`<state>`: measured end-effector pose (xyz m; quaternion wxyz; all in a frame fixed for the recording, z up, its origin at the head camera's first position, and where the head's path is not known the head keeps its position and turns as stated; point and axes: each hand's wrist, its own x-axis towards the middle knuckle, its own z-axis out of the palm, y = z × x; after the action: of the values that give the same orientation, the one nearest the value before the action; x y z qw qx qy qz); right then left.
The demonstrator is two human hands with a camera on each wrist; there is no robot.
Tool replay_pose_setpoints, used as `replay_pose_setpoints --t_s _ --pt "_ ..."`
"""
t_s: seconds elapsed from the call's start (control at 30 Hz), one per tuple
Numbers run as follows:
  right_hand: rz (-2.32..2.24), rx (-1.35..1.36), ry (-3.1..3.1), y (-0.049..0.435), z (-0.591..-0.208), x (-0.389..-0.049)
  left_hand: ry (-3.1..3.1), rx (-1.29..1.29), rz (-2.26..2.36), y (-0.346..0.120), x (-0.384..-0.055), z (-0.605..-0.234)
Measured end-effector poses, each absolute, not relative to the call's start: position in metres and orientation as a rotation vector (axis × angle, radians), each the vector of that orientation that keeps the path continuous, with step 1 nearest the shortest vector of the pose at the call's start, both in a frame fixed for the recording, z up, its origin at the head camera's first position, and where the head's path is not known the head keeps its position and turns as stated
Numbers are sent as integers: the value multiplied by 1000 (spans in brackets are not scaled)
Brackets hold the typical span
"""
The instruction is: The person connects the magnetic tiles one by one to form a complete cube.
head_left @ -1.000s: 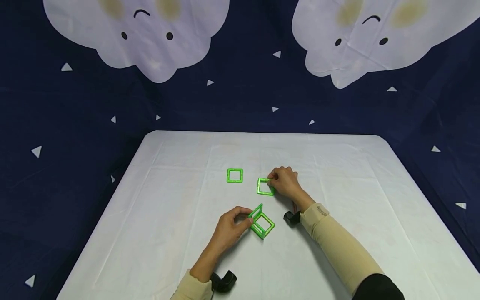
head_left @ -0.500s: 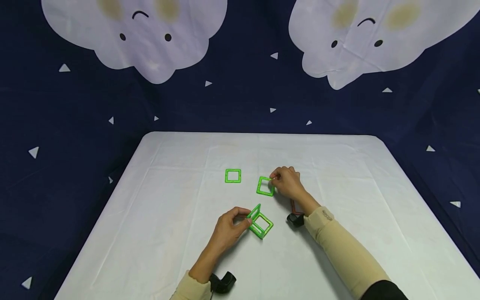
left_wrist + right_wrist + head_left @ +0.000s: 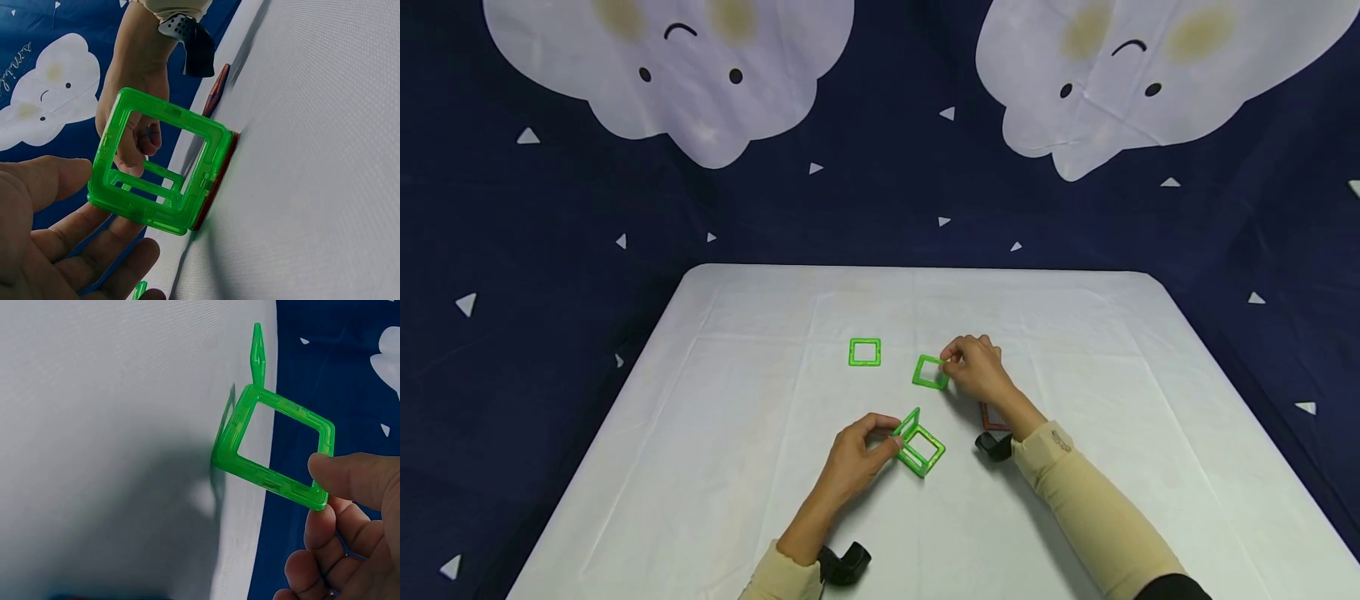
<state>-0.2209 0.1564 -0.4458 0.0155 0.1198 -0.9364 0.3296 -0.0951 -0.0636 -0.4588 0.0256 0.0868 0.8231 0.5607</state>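
Note:
My left hand [image 3: 857,457] pinches a corner of joined green square frames, magnetic tiles [image 3: 935,462], near the table's front middle. One tile slants up from another. In the left wrist view, the thumb is at the edge of a green frame [image 3: 144,212], with fingers behind it; a dark red edge [image 3: 215,181] runs along its table side. Farther right, my right hand [image 3: 973,367] holds a single green square tile [image 3: 928,385] between thumb and fingers. The right wrist view shows this tile [image 3: 275,480] tilted, with its far corner close to the cloth.
Another green square tile [image 3: 865,363] lies flat farther back, left of the right hand. A reddish square tile [image 3: 984,415] lies partly hidden under the right wrist. Black wrist cameras [image 3: 995,447] hang close above the white tablecloth [image 3: 737,400]. A dark blue cloud-patterned curtain [image 3: 880,217] stands behind.
My right hand has shifted slightly right, and the tile in it has changed its tilt. More of the reddish tile shows beside the wrist. The left hand keeps its grip almost unmoved.

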Motion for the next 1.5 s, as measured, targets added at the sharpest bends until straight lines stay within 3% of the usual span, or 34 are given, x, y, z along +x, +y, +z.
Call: replay_pose_setpoints --t_s 1.5 --pt "1238 203 -2831 160 -427 -161 2586 319 1721 -63 -94 -457"
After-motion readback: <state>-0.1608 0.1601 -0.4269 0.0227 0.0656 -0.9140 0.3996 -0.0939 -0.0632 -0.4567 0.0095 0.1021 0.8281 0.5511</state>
